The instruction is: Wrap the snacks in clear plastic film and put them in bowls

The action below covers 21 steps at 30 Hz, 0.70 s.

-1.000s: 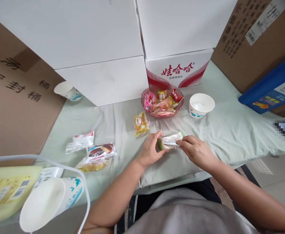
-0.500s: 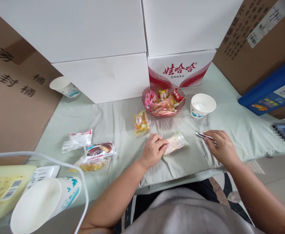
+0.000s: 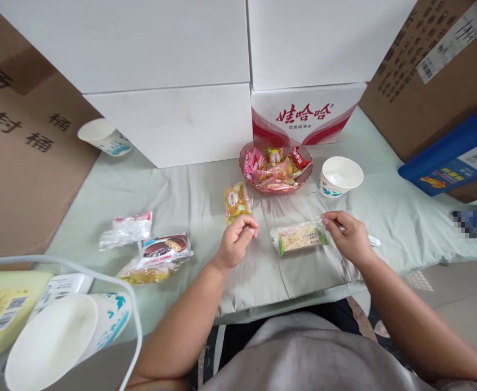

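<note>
1. A clear plastic snack packet with a green end and a pale, grainy bar inside (image 3: 299,238) is seen lying flat on the pale green cloth-covered table (image 3: 189,201), between the two hands.
2. The right hand (image 3: 346,236) is placed at the packet's right end; its fingertips are pinched on the edge of the clear wrapper there. A slim metal tool (image 3: 372,240) is seen sticking out past the hand's right side, but whether it is gripped cannot be told.
3. The left hand (image 3: 236,243) is held loosely curled just left of the packet, apart from it, with thumb and forefinger pressed together; whether anything is pinched between them cannot be told.
4. A yellow wrapped snack (image 3: 237,201) is seen just beyond the left hand.
5. A pink glass bowl filled with pink, yellow and red wrapped sweets (image 3: 277,164) is set further back, with a white paper cup (image 3: 339,176) beside it on the right.
6. Three more wrapped snacks (image 3: 152,252) are laid to the left, well apart from the hands.
7. White boxes (image 3: 173,81) are stacked behind.
</note>
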### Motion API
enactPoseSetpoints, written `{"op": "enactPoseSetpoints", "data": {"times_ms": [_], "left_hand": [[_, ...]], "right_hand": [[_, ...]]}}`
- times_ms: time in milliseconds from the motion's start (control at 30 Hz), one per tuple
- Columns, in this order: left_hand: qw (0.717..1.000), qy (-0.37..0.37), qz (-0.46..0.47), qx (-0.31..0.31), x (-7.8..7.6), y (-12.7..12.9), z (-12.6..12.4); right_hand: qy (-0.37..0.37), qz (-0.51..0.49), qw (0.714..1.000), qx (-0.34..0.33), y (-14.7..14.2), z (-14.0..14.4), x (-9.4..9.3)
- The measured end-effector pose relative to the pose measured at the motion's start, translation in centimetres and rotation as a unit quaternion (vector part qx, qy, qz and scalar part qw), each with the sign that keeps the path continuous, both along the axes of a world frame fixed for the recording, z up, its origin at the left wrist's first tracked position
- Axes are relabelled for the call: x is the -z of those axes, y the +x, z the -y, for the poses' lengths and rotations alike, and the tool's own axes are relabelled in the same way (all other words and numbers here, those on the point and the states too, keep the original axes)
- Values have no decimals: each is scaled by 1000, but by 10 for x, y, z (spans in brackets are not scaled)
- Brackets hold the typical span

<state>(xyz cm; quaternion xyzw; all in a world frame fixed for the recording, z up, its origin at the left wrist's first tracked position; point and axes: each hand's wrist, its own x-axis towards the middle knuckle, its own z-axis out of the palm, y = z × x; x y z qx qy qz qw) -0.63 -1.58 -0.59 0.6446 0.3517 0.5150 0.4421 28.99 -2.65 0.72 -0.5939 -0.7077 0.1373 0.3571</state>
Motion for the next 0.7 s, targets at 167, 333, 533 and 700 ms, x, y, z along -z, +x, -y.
{"op": "enactPoseSetpoints", "data": {"times_ms": [167, 333, 533, 700], "left_hand": [[969, 182, -163, -31, -10, 9, 9], [961, 153, -228, -35, -5, 29, 18], [976, -66, -88, -186, 7, 15, 4], [970, -34, -66, -231, 8, 12, 0]], "right_hand": [[-65, -61, 995, 39, 5, 7, 0], [-73, -142, 983, 88, 0, 5, -8], [-80, -153, 967, 187, 19, -10, 1], [51, -90, 974, 199, 17, 1, -1]]}}
